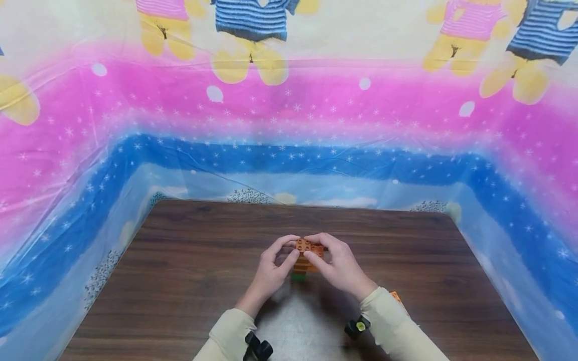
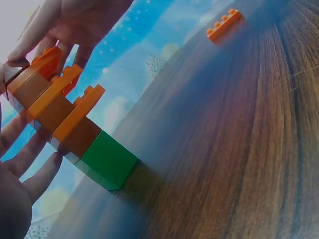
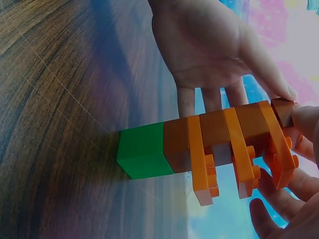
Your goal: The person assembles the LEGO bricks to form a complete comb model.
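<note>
A tower of toy building bricks (image 1: 301,264) stands upright on the table between my hands. Its base is a green brick (image 3: 142,152); above it brown bricks (image 3: 213,127) alternate with thin orange bricks (image 2: 79,112) that jut out to the right. At the top sits a small brown brick (image 3: 282,110), partly covered by fingers. My left hand (image 1: 271,268) pinches this top brick from the left with thumb and forefinger, its other fingers beside the tower. From the other side, my right hand (image 1: 339,260) pinches it likewise, its other fingers behind the orange ends.
A loose orange brick (image 2: 224,26) lies on the dark wooden table (image 1: 189,255), partly hidden by the right sleeve in the head view. A patterned cloth (image 1: 289,160) hangs around the table's back and sides.
</note>
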Demonstrator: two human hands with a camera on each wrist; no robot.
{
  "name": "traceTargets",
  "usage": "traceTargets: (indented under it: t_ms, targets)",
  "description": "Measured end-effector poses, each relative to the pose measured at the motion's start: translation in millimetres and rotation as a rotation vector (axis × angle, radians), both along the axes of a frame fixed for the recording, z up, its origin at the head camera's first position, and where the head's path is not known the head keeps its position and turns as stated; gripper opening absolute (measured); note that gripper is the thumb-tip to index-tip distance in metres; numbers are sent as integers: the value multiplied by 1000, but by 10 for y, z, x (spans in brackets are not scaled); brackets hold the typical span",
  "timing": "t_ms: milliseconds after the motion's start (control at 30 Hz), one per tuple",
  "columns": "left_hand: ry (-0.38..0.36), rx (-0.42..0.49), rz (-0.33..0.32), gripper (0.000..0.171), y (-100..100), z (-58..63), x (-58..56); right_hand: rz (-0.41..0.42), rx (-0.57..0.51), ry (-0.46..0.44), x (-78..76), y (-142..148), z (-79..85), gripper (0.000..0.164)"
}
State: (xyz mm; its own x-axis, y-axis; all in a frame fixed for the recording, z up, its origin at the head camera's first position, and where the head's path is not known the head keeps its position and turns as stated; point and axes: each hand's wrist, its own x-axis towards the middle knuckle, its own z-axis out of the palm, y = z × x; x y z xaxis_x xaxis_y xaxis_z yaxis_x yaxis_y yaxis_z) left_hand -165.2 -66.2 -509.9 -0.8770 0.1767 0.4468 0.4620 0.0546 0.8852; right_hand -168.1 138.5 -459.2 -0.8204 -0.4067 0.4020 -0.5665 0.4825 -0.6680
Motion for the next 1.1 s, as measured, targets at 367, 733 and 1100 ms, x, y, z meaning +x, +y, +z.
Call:
traceTargets:
  t_ms: [367, 733, 1100]
  targets:
    - [17, -5, -9, 32, -14, -46, 11, 14, -63, -26, -9, -4, -83, 28]
    - [2, -35, -10, 33, -23, -17, 7, -3, 12, 32, -11, 8, -53, 32]
    - [-3, -53, 9, 33, -38, -21, 16, -58, 43, 49, 94, 177, -117, 43]
